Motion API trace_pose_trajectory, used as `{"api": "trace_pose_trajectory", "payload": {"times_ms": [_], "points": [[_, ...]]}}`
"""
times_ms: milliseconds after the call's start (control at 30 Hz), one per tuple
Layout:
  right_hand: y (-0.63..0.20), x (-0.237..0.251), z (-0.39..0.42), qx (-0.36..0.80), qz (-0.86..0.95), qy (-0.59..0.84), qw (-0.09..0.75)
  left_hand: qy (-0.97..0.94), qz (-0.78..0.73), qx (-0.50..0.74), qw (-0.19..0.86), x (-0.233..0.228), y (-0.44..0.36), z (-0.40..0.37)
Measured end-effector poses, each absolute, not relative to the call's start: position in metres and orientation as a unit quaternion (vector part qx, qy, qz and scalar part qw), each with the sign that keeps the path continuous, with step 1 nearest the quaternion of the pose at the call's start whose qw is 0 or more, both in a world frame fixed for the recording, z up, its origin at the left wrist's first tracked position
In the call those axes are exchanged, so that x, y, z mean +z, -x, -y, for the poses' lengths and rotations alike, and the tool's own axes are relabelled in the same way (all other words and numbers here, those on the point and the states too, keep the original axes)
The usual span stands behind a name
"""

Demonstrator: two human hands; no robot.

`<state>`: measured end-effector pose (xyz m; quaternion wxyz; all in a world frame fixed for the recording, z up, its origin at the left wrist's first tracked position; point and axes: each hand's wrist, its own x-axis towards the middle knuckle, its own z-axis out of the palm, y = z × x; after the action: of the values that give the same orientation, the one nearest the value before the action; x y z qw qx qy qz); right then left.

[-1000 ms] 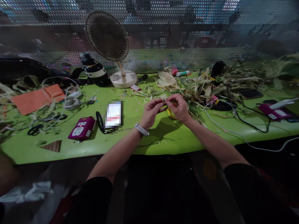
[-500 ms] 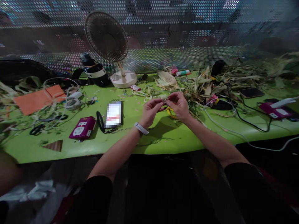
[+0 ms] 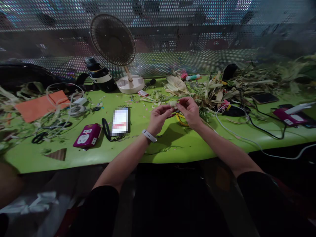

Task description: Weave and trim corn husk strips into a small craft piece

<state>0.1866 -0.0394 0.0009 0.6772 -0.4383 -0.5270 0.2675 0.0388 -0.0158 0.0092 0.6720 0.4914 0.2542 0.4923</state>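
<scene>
Between my two hands, a small pale piece of corn husk (image 3: 173,104) is pinched just above the table. My left hand (image 3: 157,119), with a white band at the wrist, grips its left side between thumb and fingers. From the right, my right hand (image 3: 190,113) pinches the same piece, fingers bent. The fingertips nearly meet, so part of the piece is hidden. Under the right hand lies a yellow looped thing (image 3: 181,121), partly covered by the fingers. A pile of dried corn husks (image 3: 214,92) spreads behind and right of my hands.
On the green table (image 3: 138,148) a phone (image 3: 120,121) and a purple power socket (image 3: 87,135) lie to the left. A fan (image 3: 113,41) and a black bottle (image 3: 101,75) stand behind. Cables (image 3: 256,141) cross the right side. Black scissors (image 3: 39,137) lie far left.
The husk piece has turned slightly between my fingertips, and my right fingers have shifted a little. Both arms stay almost where they were.
</scene>
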Motion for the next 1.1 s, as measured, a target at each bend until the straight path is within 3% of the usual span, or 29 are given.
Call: {"api": "trace_pose_trajectory", "payload": {"times_ms": [100,267,367,1100], "points": [[-0.19,0.002,0.041,0.23,0.552,0.438,0.671,-0.467,-0.264,0.504,0.677,0.009,-0.039,0.013],[-0.198,0.006,0.043,0.035,0.691,0.407,0.596,-0.432,-0.267,0.514,0.692,0.01,-0.039,0.011],[-0.201,0.006,0.041,-0.018,0.717,0.397,0.572,-0.42,-0.26,0.51,0.704,0.013,-0.038,0.013],[-0.195,0.006,0.043,0.003,0.685,0.417,0.597,-0.381,-0.228,0.487,0.752,0.011,-0.04,0.015]]}}
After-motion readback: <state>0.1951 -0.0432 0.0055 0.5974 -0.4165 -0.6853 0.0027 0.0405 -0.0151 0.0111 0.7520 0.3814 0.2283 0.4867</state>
